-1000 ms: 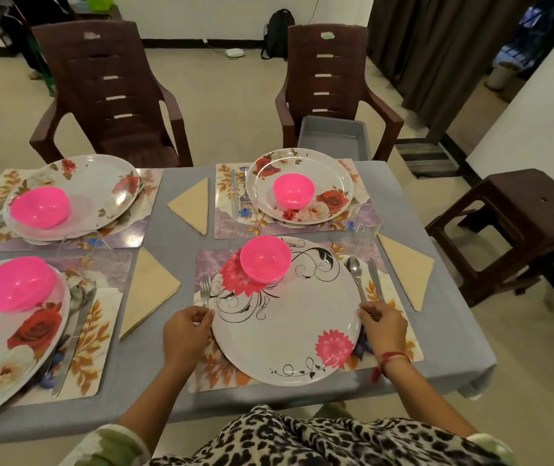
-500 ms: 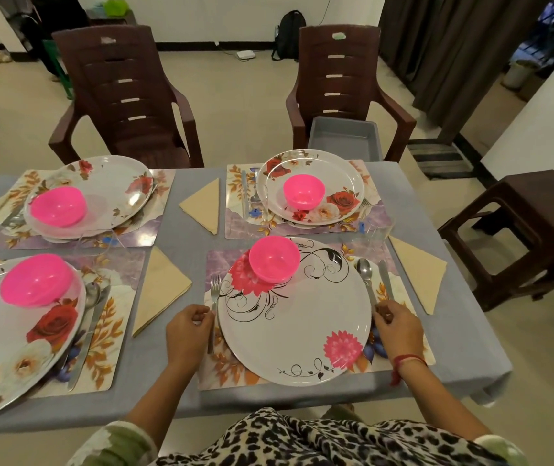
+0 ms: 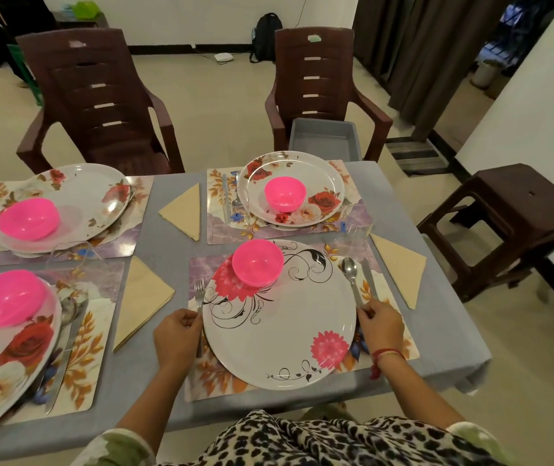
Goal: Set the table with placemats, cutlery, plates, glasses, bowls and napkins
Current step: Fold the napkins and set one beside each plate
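The left hand [image 3: 176, 334] lies at the left edge of the nearest plate [image 3: 279, 334], its fingers curled round the handle of a fork [image 3: 199, 297] whose tines point away from the person. The right hand [image 3: 381, 324], with a red thread on its wrist, sits at the plate's right edge, its fingers curled on the lower end of a spoon [image 3: 350, 270]. A knife [image 3: 368, 277] lies just beside the spoon, and its handle also runs in under that hand. The plate is white with black scrolls and pink flowers and rests on a flowered placemat [image 3: 216, 376]. A pink bowl [image 3: 258, 262] stands on the plate's far part. To the right of this setting lies a folded beige napkin [image 3: 399, 265], with a clear glass [image 3: 356, 227] near its far corner. To the left lies a second napkin [image 3: 141, 299]. Three more settings fill the grey-covered desk [image 3: 443, 334], each a rose-patterned plate carrying a pink bowl: one straight ahead [image 3: 302, 166], two at the left. A third napkin [image 3: 184, 211] lies between the two far mats. Beyond the desk stand two brown chairs [image 3: 100, 95], the right one with a grey tray [image 3: 324, 139] on its seat. A dark stool [image 3: 520, 210] stands at the right.
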Action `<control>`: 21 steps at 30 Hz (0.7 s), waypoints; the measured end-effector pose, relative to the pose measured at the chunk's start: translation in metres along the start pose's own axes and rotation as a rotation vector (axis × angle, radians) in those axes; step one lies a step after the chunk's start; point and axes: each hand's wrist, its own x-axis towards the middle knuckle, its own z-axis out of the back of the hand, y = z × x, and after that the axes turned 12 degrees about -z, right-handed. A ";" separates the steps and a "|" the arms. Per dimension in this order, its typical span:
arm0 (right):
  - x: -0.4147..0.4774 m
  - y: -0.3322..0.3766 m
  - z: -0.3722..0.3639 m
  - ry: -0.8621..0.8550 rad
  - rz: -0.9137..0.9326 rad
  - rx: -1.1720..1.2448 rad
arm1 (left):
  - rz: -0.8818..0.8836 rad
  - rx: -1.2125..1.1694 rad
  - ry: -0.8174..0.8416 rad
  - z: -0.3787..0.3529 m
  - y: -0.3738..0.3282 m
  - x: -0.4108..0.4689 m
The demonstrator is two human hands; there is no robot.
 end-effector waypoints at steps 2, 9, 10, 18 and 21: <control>0.001 0.001 -0.001 -0.006 -0.017 0.002 | 0.002 0.008 0.000 0.000 -0.001 0.001; 0.003 -0.002 0.007 -0.057 -0.007 0.033 | -0.002 -0.011 0.010 0.004 0.002 0.001; 0.004 -0.005 0.013 -0.093 -0.011 0.076 | -0.009 -0.016 -0.001 0.006 0.002 -0.001; 0.012 -0.051 0.050 -0.126 -0.223 0.037 | 0.011 0.003 -0.017 0.014 0.017 -0.009; 0.012 -0.052 0.047 -0.053 -0.237 0.002 | -0.001 0.025 0.015 0.013 0.014 -0.007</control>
